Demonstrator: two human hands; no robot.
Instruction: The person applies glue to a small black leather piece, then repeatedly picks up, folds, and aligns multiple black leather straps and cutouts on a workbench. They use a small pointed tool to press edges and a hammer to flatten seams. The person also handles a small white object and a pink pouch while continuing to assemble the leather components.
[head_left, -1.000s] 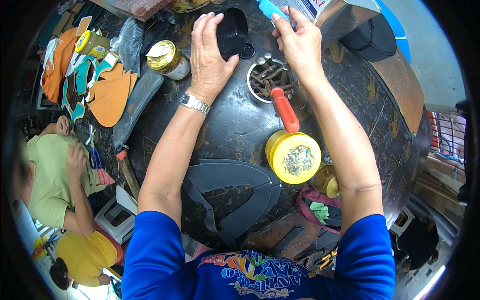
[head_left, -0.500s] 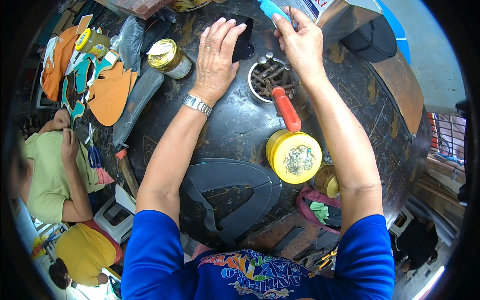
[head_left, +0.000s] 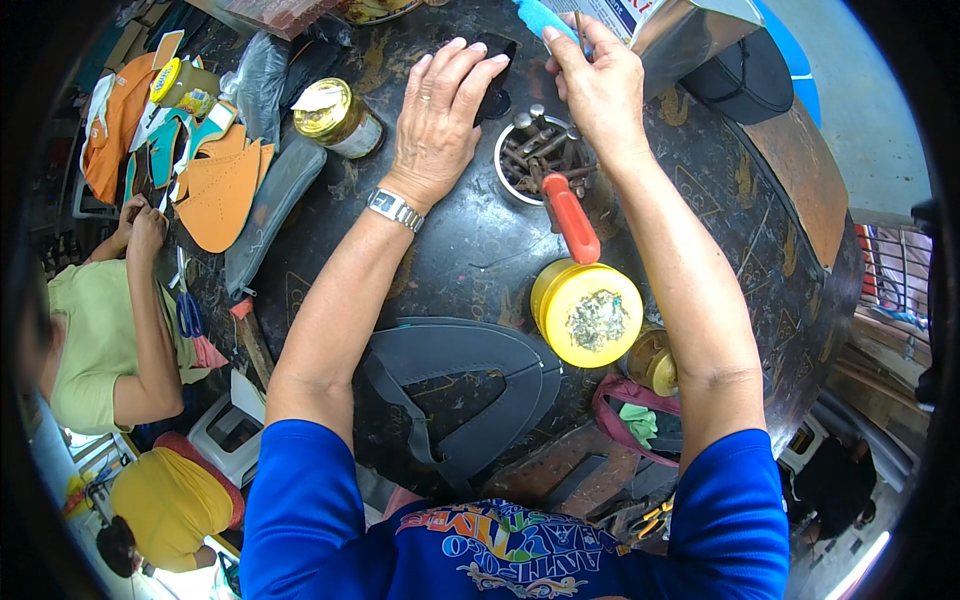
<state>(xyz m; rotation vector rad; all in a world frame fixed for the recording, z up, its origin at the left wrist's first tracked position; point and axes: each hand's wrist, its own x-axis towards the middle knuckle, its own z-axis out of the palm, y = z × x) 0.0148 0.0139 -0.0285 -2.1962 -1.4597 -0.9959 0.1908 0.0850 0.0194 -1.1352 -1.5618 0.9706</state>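
My left hand (head_left: 436,120), wearing a ring and a metal wristwatch, lies palm down with its fingers stretched out. Its fingertips touch a small glossy black piece (head_left: 496,92), partly covered by the hand. At the upper right, my right hand (head_left: 603,92) pinches a thin brown rod (head_left: 579,24) between thumb and fingers. Against these fingers is a soft-looking light blue strip (head_left: 545,20), whose far end is cut off by the picture's edge. Between my forearms, a round container (head_left: 503,176) holds several metal tools, with a red-handled tool (head_left: 572,220) leaning out of it.
A yellow-lidded tub (head_left: 590,312), a glass jar (head_left: 340,118) and dark cut-out straps (head_left: 470,385) stand or lie on the black table. Orange and teal cut pieces (head_left: 225,195) are at left. A co-worker in light green (head_left: 110,340) sits there. A metal box (head_left: 690,40) is upper right.
My left hand's fingers have shifted slightly right and spread a little over the black piece. My right hand has hardly moved. The co-worker's hands at left have moved inward and slightly lower.
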